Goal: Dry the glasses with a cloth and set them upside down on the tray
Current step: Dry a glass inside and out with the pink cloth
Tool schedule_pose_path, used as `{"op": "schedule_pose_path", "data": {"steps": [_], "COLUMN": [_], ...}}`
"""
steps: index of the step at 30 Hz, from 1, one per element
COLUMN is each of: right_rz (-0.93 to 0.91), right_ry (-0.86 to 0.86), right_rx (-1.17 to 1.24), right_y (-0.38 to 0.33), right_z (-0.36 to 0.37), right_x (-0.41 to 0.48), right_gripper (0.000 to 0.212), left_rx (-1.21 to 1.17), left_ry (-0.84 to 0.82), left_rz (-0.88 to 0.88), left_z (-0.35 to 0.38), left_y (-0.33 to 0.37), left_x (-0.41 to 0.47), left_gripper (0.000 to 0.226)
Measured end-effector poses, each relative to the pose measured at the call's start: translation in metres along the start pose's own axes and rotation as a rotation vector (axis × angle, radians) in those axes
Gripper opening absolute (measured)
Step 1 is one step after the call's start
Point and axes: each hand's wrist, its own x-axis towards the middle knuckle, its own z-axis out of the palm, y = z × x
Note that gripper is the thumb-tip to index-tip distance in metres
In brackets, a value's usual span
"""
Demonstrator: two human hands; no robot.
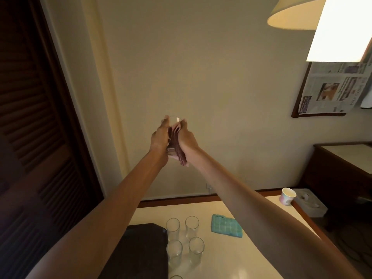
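The dark tray [141,250] lies at the left end of the pale surface [241,256]. High above the tray, the left hand [160,137] has its grip curled round the side of a clear glass [174,120]. The right hand [186,135] has its grip closed on a reddish cloth [177,147], pressing it against that glass. The cloth may be tucked inside it, though blur leaves this unsure. Just right of the tray, four glasses [173,228] stand in a square, mouths up, off the tray. Further right of the tray lies a teal pad [226,225], and well beyond it stands a paper cup [288,195].
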Motion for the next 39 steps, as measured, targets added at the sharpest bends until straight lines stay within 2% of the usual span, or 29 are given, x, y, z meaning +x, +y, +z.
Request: {"op": "schedule_pose_path", "data": {"steps": [3, 7, 9, 11, 13, 16, 19, 21, 24, 27, 29, 32, 34, 36, 39], "right_rz": [-0.166, -0.540, -0.643, -0.557, -0.362, -0.037, 0.030, -0.045, -0.306, -0.592, -0.631, -0.424, -0.196, -0.005, 0.071], "right_ry": [-0.024, 0.072, 0.115, 0.125, 0.094, -0.005, -0.069, -0.064, -0.019, 0.067, 0.088, 0.074, 0.008, -0.029, -0.068], "right_rx": [-0.198, -0.343, -0.355, -0.304, -0.188, 0.126, 0.179, 0.014, -0.277, -0.356, -0.384, -0.299, -0.080, 0.139, 0.089], "right_y": [0.012, 0.013, 0.007, 0.001, -0.007, -0.016, -0.008, 0.003, 0.016, 0.013, 0.006, -0.011, -0.024, -0.027, -0.013], "right_z": [0.002, 0.004, 0.001, -0.002, -0.004, -0.004, 0.001, 0.003, 0.001, -0.005, -0.009, -0.018, -0.024, -0.023, -0.017], "right_x": [-0.017, -0.016, -0.012, -0.003, 0.004, 0.009, 0.005, -0.003, -0.011, -0.011, -0.006, 0.004, 0.009, 0.007, 0.005], "right_gripper": [0.072, 0.049, 0.042, 0.045, 0.056, 0.065, 0.061, 0.065, 0.063, 0.049, 0.047, 0.057, 0.069, 0.068, 0.065], "left_rx": [-0.064, -0.142, -0.137, -0.143, -0.108, 0.046, 0.110, 0.058, -0.014, -0.081, -0.091, -0.119, -0.098, -0.028, 0.006], "left_ry": [-0.009, -0.055, -0.054, -0.070, -0.067, -0.029, 0.014, 0.008, 0.018, -0.021, -0.077, -0.111, -0.120, -0.077, 0.034], "left_rz": [0.035, 0.007, -0.019, -0.037, -0.021, 0.024, 0.050, 0.056, 0.054, -0.014, -0.053, -0.028, -0.030, -0.011, 0.002], "left_z": [-0.005, -0.008, -0.006, -0.005, -0.003, 0.001, 0.001, -0.002, -0.006, -0.005, -0.002, 0.005, 0.012, 0.016, 0.016], "left_y": [0.003, 0.007, 0.007, 0.005, 0.005, 0.005, 0.005, 0.004, 0.005, 0.002, 0.001, 0.005, 0.008, 0.008, 0.009], "left_x": [0.002, -0.001, -0.004, -0.006, -0.008, -0.007, -0.001, 0.004, 0.007, 0.006, 0.006, -0.001, -0.004, -0.004, 0.000], "left_gripper": [0.054, 0.047, 0.048, 0.052, 0.056, 0.062, 0.063, 0.062, 0.056, 0.049, 0.052, 0.059, 0.061, 0.056, 0.047]}}
